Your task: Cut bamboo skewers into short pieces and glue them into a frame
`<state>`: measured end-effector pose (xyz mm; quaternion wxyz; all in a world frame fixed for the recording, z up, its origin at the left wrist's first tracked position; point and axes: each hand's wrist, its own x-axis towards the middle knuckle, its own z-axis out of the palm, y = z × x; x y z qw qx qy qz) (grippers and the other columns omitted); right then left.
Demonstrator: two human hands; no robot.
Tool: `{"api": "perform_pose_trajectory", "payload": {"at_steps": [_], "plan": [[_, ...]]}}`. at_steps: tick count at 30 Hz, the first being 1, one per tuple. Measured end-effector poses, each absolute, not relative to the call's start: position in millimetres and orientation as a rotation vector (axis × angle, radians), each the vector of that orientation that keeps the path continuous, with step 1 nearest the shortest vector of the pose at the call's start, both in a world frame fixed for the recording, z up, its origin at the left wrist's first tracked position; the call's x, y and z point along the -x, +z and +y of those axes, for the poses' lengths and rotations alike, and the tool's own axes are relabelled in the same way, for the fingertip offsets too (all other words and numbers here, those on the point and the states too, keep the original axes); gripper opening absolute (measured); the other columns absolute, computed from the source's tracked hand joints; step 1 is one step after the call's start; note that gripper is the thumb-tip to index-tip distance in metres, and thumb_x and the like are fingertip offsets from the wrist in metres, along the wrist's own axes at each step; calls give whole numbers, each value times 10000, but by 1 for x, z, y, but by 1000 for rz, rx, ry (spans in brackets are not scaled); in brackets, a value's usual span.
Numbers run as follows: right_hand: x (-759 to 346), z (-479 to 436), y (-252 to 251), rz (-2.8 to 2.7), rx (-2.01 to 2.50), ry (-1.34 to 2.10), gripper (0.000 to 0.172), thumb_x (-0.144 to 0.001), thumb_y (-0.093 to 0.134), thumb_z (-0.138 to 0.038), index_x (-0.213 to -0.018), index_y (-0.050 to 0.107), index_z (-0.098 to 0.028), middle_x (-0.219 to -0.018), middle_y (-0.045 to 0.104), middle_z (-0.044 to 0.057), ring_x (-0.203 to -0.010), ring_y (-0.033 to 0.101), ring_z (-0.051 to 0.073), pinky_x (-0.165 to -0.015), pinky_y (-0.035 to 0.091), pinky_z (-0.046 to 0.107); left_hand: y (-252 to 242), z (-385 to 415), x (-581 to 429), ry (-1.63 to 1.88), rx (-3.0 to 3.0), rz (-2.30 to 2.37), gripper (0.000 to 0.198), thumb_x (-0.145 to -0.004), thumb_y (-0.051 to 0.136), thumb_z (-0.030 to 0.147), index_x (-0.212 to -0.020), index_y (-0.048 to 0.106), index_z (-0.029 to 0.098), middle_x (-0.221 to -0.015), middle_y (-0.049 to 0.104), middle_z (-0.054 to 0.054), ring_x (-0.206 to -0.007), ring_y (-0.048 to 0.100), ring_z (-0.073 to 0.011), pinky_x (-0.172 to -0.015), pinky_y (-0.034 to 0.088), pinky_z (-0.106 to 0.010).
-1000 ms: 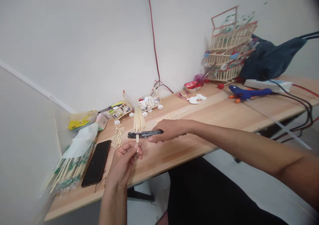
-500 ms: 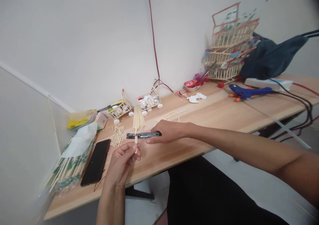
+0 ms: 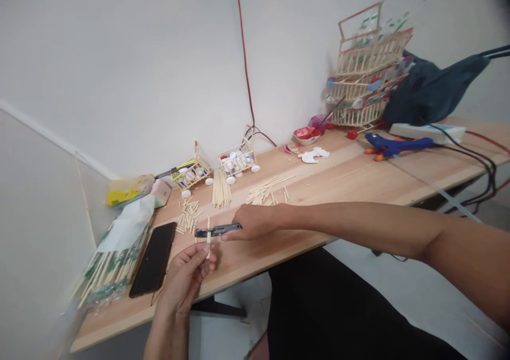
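My left hand is closed, thumb and fingers pinching short pale wooden sticks that point upward. My right hand is wrapped round one end of a slim grey-and-black cutter, whose exact kind I cannot make out. The cutter lies crosswise at the sticks, just above my left fingertips; whether its edge touches them is not clear. Short cut pieces are scattered left of the cutter. A bundle of longer sticks lies behind it, and a loose pile of sticks is behind my right hand.
A phone and packaged sticks lie at the left. Two small stick carts stand by the wall. At the right are stacked stick carts, a red paint dish, a blue glue gun and cables.
Both hands, with the sticks and cutter, have moved slightly left and toward me. The stick's upper end now shows apart from the bundle behind.
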<state>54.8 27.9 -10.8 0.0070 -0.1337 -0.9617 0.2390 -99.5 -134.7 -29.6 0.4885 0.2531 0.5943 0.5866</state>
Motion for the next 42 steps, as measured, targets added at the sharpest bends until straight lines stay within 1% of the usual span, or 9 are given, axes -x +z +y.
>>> {"api": "perform_pose_trajectory", "payload": {"at_steps": [6,10,13,18,25,31,37,40,42], "plan": [[-46,27,-19,-3052,443,664,762,-828,356,-713,-934,727,-55,-859,722,192,-705,645,208,-566,388,261,-30,-139,99,1407,-595,1482,343,-486,881,347,-638,705,95,-585,647,-48,-486,546,-90,-487,439,-180],[-46,25,-17,-3060,446,619,764,-824,365,-703,-936,727,-39,-865,720,213,-718,658,230,-569,400,273,-33,-141,101,1375,-612,1491,330,-533,860,355,-657,704,92,-605,653,-52,-496,549,-89,-495,443,-180],[-46,23,-14,-3069,430,591,728,-834,385,-676,-932,728,-41,-858,721,213,-732,664,232,-589,414,274,-35,-142,104,1354,-631,1488,312,-572,841,351,-659,695,89,-617,657,-61,-510,559,-97,-504,449,-187],[-46,23,-12,-3064,406,592,683,-847,408,-640,-924,729,-43,-840,718,215,-714,668,239,-566,405,277,-34,-143,102,1379,-624,1502,310,-571,843,339,-669,696,84,-621,662,-67,-513,567,-100,-513,461,-194],[-44,26,-14,-3047,394,601,734,-824,404,-693,-897,732,-41,-826,713,216,-695,662,239,-545,389,276,-32,-142,99,1407,-612,1489,323,-544,858,338,-665,697,86,-612,657,-59,-507,562,-94,-501,459,-191],[-43,26,-21,-3026,394,518,801,-798,350,-768,-877,736,-71,-841,713,208,-726,655,232,-600,390,277,-35,-143,101,1431,-627,1476,321,-567,846,348,-675,692,89,-607,647,-47,-510,557,-86,-502,458,-184],[-55,27,-10,-2907,480,643,703,-825,391,-719,-820,718,-97,-782,706,154,-689,626,196,-573,356,247,-36,-143,97,1483,-639,1495,336,-557,850,359,-666,672,96,-589,640,-39,-499,550,-89,-481,452,-187],[-61,35,0,-2666,549,834,619,-855,412,-656,-746,678,-108,-679,667,93,-610,589,156,-533,339,227,-35,-143,94,1539,-629,1520,343,-546,854,356,-664,658,101,-589,640,-35,-504,555,-93,-483,462,-194],[-63,46,5,-2443,592,998,574,-869,418,-623,-711,643,-119,-603,623,50,-559,569,130,-525,359,212,-36,-141,93,1582,-627,1527,354,-543,854,362,-686,651,110,-604,648,-34,-514,568,-103,-487,469,-204]]}}
